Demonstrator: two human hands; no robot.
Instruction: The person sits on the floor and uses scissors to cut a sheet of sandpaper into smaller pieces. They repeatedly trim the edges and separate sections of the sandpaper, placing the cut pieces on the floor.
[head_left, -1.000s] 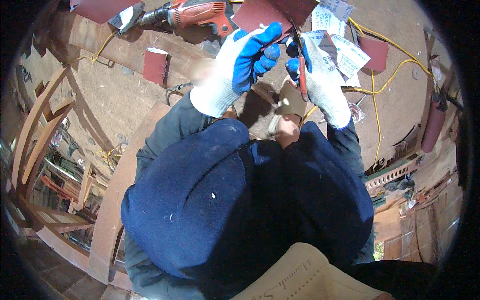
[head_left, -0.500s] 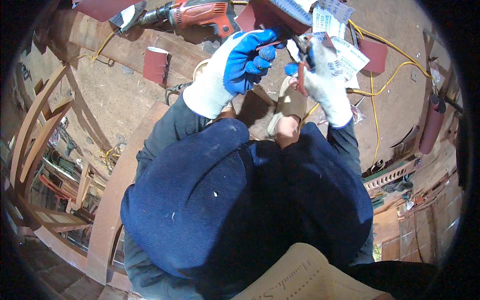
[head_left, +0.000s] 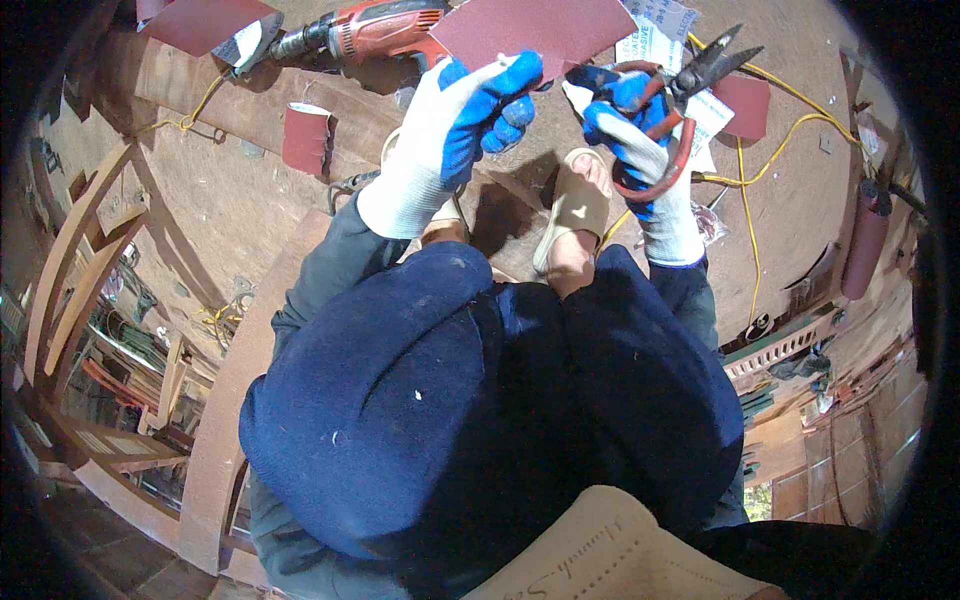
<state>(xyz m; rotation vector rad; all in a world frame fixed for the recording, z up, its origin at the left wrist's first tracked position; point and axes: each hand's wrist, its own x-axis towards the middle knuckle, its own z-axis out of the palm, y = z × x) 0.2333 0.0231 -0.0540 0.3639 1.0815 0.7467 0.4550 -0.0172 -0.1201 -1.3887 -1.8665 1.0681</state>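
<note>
A reddish-brown sheet of sandpaper (head_left: 545,30) is held up in front of me, gripped at its near edge by my left hand (head_left: 465,120) in a white and blue work glove. My right hand (head_left: 645,155), gloved the same way, has its fingers curled around the red looped handles of a pair of scissors (head_left: 705,78). The dark blades stand apart and point up to the right, away from the sheet. Some right fingertips are close under the sheet's right corner; whether they touch it I cannot tell.
Behind the sheet lies a red and black power drill (head_left: 385,32) on the ground. Sandpaper pieces lie at left (head_left: 307,138) and right (head_left: 742,105). A yellow cord (head_left: 790,135) winds along the right. A sandpaper roll (head_left: 865,245) and curved wooden frame parts (head_left: 75,235) stand farther out.
The sandpaper sheet has come up flat into view in my left hand. My right hand has turned, so the scissors' blades swing out to the upper right, away from the sheet.
</note>
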